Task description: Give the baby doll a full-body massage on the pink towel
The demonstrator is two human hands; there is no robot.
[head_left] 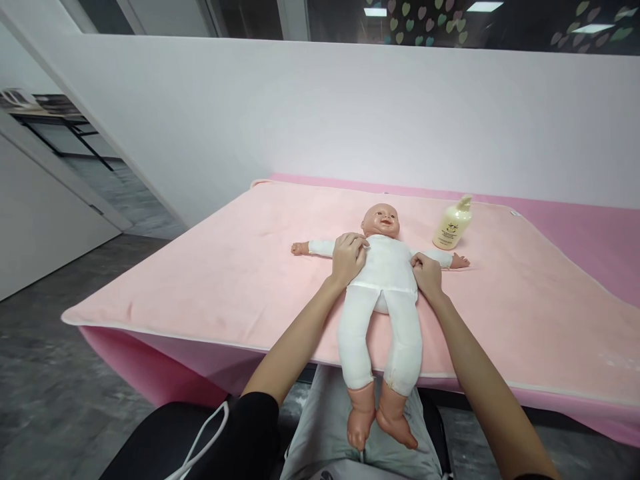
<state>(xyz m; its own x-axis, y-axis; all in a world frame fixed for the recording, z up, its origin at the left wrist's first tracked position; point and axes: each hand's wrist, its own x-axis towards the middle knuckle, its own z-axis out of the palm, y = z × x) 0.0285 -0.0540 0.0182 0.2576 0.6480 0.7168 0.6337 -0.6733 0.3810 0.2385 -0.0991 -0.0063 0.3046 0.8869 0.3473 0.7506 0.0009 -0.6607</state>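
Note:
A baby doll (pixel 384 263) in a white cloth top and leggings lies face up, its head toward the wall, arms spread wide and bare feet hanging past the table's front edge. My left hand (pixel 349 257) rests at the doll's shoulder and chest on the left side, fingers curled on the white cloth. At the other side of the torso, just under the armpit, my right hand (pixel 426 272) is closed, its fingertips pinched at the edge of the top. Beyond the doll's arm on the right stands a pale yellow pump bottle (pixel 452 225), slightly tilted in view.
A light pink blanket (pixel 210 267) covers the table over a darker pink cloth (pixel 595 247). A white wall (pixel 320 113) rises behind the table. The doll's legs extend over my lap, and a white cable (pixel 200 440) hangs near my left arm.

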